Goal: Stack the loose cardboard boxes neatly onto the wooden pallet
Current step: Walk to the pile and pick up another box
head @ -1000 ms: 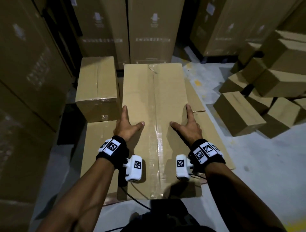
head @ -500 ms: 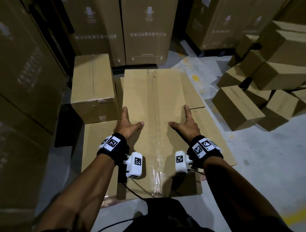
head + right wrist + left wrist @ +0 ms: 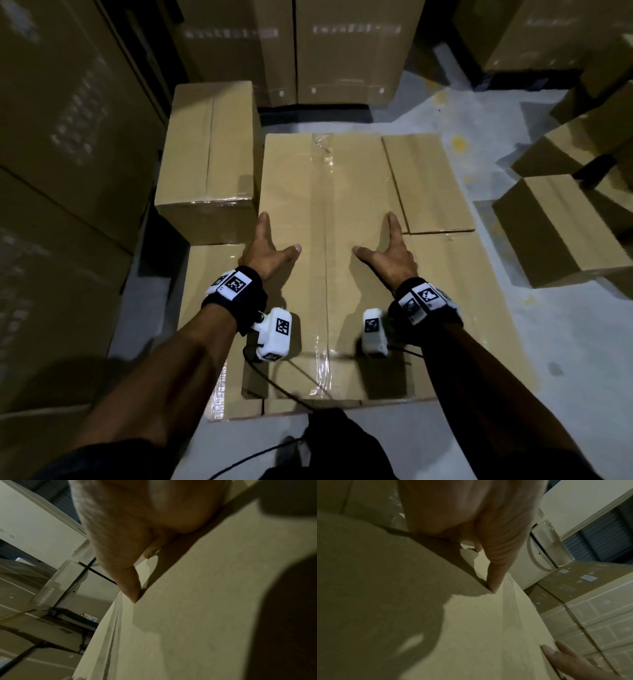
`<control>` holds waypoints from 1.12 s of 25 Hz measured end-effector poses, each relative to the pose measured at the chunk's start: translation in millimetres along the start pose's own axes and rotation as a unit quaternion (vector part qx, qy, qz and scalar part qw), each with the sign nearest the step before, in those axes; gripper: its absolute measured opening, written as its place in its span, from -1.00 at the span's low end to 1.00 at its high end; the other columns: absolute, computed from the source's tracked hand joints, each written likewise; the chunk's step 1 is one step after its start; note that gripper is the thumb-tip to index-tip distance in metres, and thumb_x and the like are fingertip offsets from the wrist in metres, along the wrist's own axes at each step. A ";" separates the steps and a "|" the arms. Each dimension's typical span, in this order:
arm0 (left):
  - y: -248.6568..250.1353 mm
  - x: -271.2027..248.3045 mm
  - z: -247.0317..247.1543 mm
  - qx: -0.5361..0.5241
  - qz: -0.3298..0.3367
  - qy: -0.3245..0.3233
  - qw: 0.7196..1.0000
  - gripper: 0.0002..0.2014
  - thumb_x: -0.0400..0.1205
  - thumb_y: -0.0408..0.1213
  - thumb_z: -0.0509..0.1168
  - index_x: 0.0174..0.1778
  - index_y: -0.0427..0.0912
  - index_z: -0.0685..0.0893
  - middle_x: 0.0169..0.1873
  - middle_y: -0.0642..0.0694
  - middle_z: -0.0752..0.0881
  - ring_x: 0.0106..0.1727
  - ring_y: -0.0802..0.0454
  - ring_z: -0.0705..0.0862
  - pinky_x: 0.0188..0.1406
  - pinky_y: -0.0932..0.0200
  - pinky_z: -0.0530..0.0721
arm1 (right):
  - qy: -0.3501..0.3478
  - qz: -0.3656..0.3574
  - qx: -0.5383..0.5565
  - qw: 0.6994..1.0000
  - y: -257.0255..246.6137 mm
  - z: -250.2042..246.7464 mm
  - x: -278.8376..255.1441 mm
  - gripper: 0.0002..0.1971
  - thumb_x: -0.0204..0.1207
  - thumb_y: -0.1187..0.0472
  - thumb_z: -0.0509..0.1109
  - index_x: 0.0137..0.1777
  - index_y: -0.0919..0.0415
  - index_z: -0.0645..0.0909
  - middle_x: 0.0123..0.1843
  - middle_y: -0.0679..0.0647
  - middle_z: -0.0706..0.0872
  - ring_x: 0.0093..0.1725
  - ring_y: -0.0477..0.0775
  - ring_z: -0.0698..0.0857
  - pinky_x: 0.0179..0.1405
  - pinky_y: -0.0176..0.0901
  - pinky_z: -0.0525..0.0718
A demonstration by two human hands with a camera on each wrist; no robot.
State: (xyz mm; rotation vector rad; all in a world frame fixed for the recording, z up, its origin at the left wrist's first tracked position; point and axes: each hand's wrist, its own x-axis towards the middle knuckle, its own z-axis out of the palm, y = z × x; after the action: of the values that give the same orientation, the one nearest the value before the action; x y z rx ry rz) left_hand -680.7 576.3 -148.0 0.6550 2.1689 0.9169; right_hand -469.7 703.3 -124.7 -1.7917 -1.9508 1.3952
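The floor (image 3: 548, 342) is pale grey concrete with a few yellow paint marks, in a dim storeroom. Tall stacked cartons (image 3: 346, 48) with printed labels stand along the far side and down the left. A heap of loose boxes (image 3: 561, 233) lies on the floor at the right, tumbled at various angles.

In the middle, a layer of flat-lying boxes (image 3: 466, 308) covers the pallet, which itself is hidden. On that layer lies a long box (image 3: 329, 205), taped down its middle seam, its length running away from the person. A smaller box (image 3: 212, 147) sits just beside it on the left, touching or nearly so. All the boxes are closed, so their contents cannot be seen.

The left hand (image 3: 265, 250) grasps the long box's left edge, thumb spread flat on the top, the other fingers going down over the side. The right hand (image 3: 390, 253) grasps the right edge the same way. The wrist views show each thumb pressed on the cardboard top. Black bands with white tags wrap both wrists.
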 end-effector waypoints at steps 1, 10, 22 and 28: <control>-1.9 10.5 0.4 0.001 -0.004 -0.001 1.000 0.03 0.54 -0.03 0.52 0.76 0.09 -0.06 0.73 -0.03 0.17 0.69 -0.15 0.23 0.63 -0.08 0.27 | -0.004 0.000 -0.001 1.000 -2.0 3.4 10.7 0.05 0.47 -0.16 0.55 0.73 -0.40 -0.16 0.67 0.12 0.43 0.56 0.37 0.45 0.59 0.16 0.38; -23.6 91.8 4.1 -0.004 -0.033 -0.002 0.999 0.02 0.53 -0.04 0.53 0.76 0.12 -0.04 0.73 0.00 0.16 0.70 -0.13 0.22 0.65 -0.10 0.27 | -0.040 0.005 -0.012 0.999 -18.9 39.7 101.7 0.02 0.50 -0.15 0.54 0.72 -0.43 -0.16 0.71 0.15 0.35 0.61 0.40 0.40 0.65 0.19 0.29; -35.5 158.8 18.2 -0.010 -0.081 0.013 0.997 0.02 0.46 0.14 0.52 0.68 0.42 -0.05 0.74 -0.14 0.08 0.72 -0.27 0.08 0.65 -0.28 0.20 | -0.043 -0.003 0.003 0.999 -23.8 66.5 182.7 0.03 0.48 -0.12 0.56 0.74 -0.39 -0.12 0.71 0.15 0.36 0.60 0.38 0.41 0.61 0.14 0.33; -38.3 180.8 19.7 -0.017 -0.092 0.035 0.995 -0.04 0.52 0.08 0.50 0.70 0.37 0.01 0.71 -0.17 0.12 0.69 -0.29 0.14 0.58 -0.12 0.24 | -0.045 -0.001 0.003 0.999 -30.5 81.3 212.2 0.00 0.49 -0.14 0.54 0.73 -0.42 -0.10 0.70 0.12 0.37 0.60 0.36 0.41 0.62 0.16 0.33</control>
State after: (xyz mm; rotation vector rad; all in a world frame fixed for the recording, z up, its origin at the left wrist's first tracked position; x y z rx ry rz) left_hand -788.5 680.1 -258.3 0.4024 2.2267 0.8881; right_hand -602.9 844.9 -246.2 -1.7519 -1.9898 1.5040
